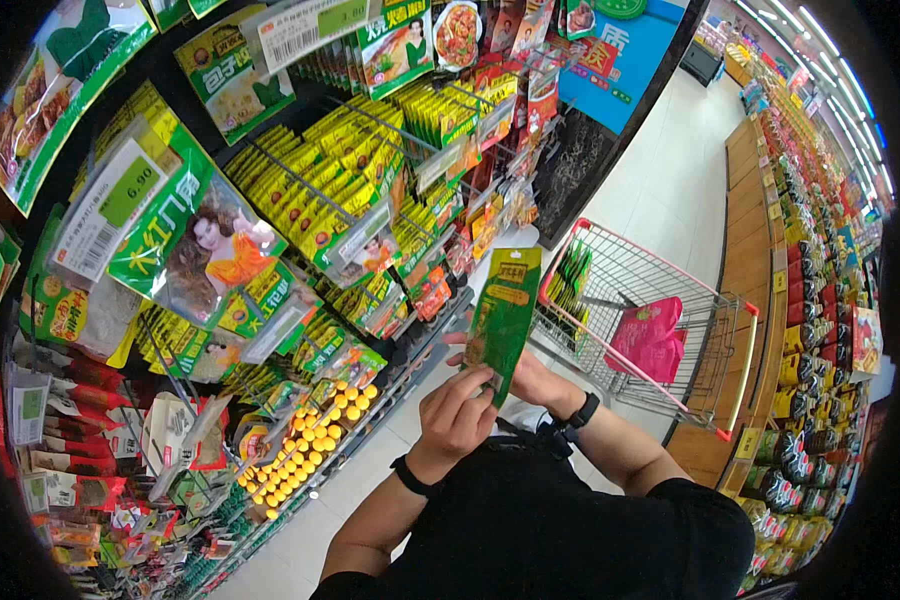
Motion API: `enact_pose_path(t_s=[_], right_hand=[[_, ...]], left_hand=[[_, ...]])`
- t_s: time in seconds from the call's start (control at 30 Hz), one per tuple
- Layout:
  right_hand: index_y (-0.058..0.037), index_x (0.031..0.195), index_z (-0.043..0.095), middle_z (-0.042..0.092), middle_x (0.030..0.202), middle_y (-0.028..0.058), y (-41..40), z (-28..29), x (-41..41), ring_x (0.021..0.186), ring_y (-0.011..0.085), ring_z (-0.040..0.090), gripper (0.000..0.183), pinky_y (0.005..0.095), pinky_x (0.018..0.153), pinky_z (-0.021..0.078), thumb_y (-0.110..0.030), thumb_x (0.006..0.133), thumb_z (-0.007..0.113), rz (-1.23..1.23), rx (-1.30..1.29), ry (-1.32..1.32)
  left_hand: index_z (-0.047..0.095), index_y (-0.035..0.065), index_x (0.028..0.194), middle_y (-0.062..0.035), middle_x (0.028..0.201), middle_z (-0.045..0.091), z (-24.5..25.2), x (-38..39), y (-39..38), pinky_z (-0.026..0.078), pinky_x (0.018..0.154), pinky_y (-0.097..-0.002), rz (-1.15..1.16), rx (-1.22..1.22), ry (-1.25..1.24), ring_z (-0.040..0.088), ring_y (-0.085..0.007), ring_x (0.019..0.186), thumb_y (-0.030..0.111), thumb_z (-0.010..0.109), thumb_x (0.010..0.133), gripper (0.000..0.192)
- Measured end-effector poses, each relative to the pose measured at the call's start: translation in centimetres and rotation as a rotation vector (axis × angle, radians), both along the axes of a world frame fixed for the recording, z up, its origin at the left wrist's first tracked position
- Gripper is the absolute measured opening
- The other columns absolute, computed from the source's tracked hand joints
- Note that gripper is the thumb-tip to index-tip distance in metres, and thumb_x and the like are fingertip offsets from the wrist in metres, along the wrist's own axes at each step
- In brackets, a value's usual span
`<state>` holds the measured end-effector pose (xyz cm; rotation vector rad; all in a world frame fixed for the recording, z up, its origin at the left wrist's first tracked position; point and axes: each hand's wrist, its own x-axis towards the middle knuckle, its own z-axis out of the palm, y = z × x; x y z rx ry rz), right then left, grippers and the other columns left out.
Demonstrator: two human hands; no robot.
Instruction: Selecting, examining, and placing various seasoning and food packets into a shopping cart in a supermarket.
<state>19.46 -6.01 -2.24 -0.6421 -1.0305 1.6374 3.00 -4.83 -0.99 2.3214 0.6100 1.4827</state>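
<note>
A long green-and-yellow plastic seasoning packet is held up before my chest, tilted a little. My left hand pinches its lower left edge, fingertips over a small pale label there. Behind the packet my right hand supports it; some of its fingertips show past the left edge, and the rest is hidden. Rows of similar yellow-and-green packets hang from hooks on the display rack to the left. Black bands circle both wrists.
A wire shopping cart stands at right, holding a pink bag and several green packets. Price tags jut from the rack. Yellow-capped containers line its base. A wood-sided shelf with packaged goods borders the tiled aisle.
</note>
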Motion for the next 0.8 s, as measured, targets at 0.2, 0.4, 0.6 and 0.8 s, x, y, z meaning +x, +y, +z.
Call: enact_pose_path(t_s=[0.2, 0.4, 0.6, 0.8], right_hand=[[-0.0042, 0.154, 0.017, 0.052, 0.130, 0.0106, 1.0, 0.6, 1.2, 0.126, 0.0213, 0.045, 0.094, 0.0369, 0.106, 0.0329, -0.018, 0.084, 0.078, -0.411, 0.205, -0.292], [-0.0031, 0.150, 0.025, 0.063, 0.120, 0.0149, 3.2, 2.3, 4.7, 0.093, 0.0135, 0.064, 0.060, 0.0249, 0.072, 0.0541, -0.004, 0.098, 0.056, -0.350, 0.045, -0.165], [-0.0052, 0.133, 0.033, 0.061, 0.123, 0.0146, 10.3, 4.7, 7.2, 0.090, 0.0154, 0.066, 0.043, 0.0237, 0.064, 0.0555, -0.003, 0.097, 0.057, -0.507, 0.150, -0.003], [0.0005, 0.134, 0.041, 0.064, 0.113, 0.0081, 19.2, 9.2, 9.2, 0.092, 0.0103, 0.063, 0.040, 0.0227, 0.076, 0.0513, -0.008, 0.098, 0.058, -0.509, 0.302, 0.038]], left_hand=[[0.060, -0.0026, 0.088, -0.0232, 0.104, 0.068, 0.5, 0.5, 0.5, 0.057, 0.068, -0.0372, -0.018, -0.310, -0.164, 0.071, -0.0332, 0.085, 0.003, 0.066, 0.086, 0.009], [0.063, -0.0037, 0.096, -0.0182, 0.094, 0.068, 0.1, 1.5, 2.7, 0.052, 0.073, -0.0368, 0.076, -0.542, -0.275, 0.067, -0.0331, 0.081, 0.007, 0.065, 0.089, 0.013], [0.063, -0.0004, 0.090, -0.0163, 0.093, 0.068, 0.5, 3.2, 5.4, 0.053, 0.074, -0.0355, 0.065, -0.417, -0.250, 0.067, -0.0319, 0.083, 0.005, 0.066, 0.086, 0.008], [0.064, 0.0016, 0.084, -0.0127, 0.087, 0.067, 0.2, 3.9, 7.6, 0.053, 0.074, -0.0370, 0.231, -0.443, -0.224, 0.066, -0.0295, 0.078, 0.003, 0.068, 0.082, 0.005]])
